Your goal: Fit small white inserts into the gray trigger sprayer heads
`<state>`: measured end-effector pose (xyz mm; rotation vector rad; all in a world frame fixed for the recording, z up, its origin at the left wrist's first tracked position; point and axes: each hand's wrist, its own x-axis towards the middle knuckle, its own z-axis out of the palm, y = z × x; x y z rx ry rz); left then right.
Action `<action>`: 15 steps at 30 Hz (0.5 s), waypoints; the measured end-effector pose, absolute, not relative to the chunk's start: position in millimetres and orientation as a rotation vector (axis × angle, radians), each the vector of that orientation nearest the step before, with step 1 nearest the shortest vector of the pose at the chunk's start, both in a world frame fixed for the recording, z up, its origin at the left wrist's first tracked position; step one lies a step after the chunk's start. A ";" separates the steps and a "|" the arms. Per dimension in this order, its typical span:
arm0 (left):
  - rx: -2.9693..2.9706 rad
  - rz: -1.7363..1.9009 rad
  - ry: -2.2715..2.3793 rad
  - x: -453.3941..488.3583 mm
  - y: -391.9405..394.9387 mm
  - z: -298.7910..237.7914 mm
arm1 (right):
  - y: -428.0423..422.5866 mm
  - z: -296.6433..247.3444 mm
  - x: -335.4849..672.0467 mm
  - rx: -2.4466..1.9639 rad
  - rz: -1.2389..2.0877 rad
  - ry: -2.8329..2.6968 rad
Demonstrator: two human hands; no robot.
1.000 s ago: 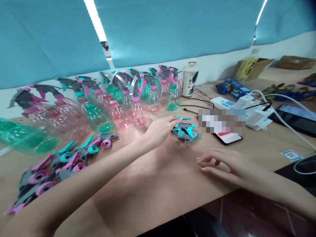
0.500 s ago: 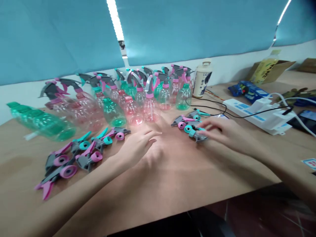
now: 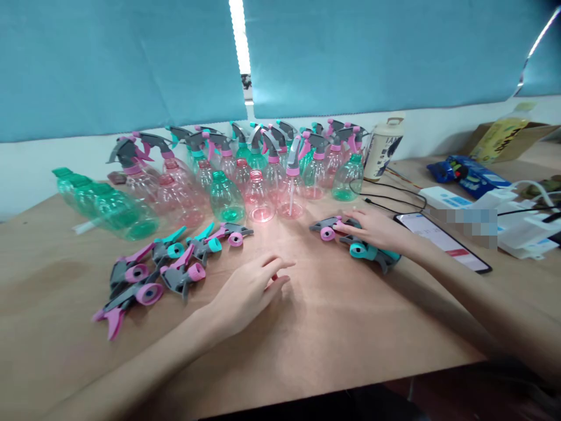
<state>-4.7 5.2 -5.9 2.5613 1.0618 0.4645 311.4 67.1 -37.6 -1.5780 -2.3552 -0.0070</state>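
Note:
My left hand [image 3: 249, 287] hovers low over the bare wood, holding nothing, its fingers loosely bent and thumb apart. On the other side, my right hand [image 3: 380, 228] reaches over a small group of trigger spray heads. Its fingers are stretched out and touch a grey spray head with a pink collar [image 3: 326, 229]; its palm partly covers a grey spray head with a teal collar [image 3: 362, 251]. Left of my left hand lies a pile of pink, teal and grey spray heads [image 3: 179, 275]. Behind stand clear pink spray bottles [image 3: 260, 199] and green ones [image 3: 227, 199], many with heads fitted.
Several green bottles [image 3: 109, 204] are bunched at the left. To the right are a phone [image 3: 442, 237], a black cable [image 3: 394, 186], a power strip [image 3: 442, 197], a cream bottle [image 3: 383, 149], blue packets [image 3: 471, 172] and a yellow drink bottle [image 3: 504, 134].
The view has swung left, shifting things rightward. My right hand has moved further over the spray heads, and the pink-collared one has slid left. The phone is now mostly uncovered.

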 end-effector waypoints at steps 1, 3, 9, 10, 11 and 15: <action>2.551 0.466 1.062 -5.2 5.5 -5.9 | 63.9 -35.0 308.3 -1.599 0.001 -2.351; 2.536 0.475 1.069 -6.6 6.4 -6.0 | 57.1 -30.6 301.2 -1.652 0.010 -2.347; 2.518 0.518 1.100 -9.1 10.8 -11.0 | 37.0 -36.9 278.1 -1.752 -0.110 -2.283; 2.513 0.514 1.103 -8.6 11.5 -12.4 | 35.9 -40.3 275.9 -1.734 -0.098 -2.306; 2.509 0.509 1.105 -7.8 12.0 -13.7 | 35.6 -43.6 274.6 -1.714 -0.087 -2.330; 2.506 0.476 1.077 -4.3 10.4 -15.3 | 37.4 -50.6 276.9 -1.664 -0.086 -2.362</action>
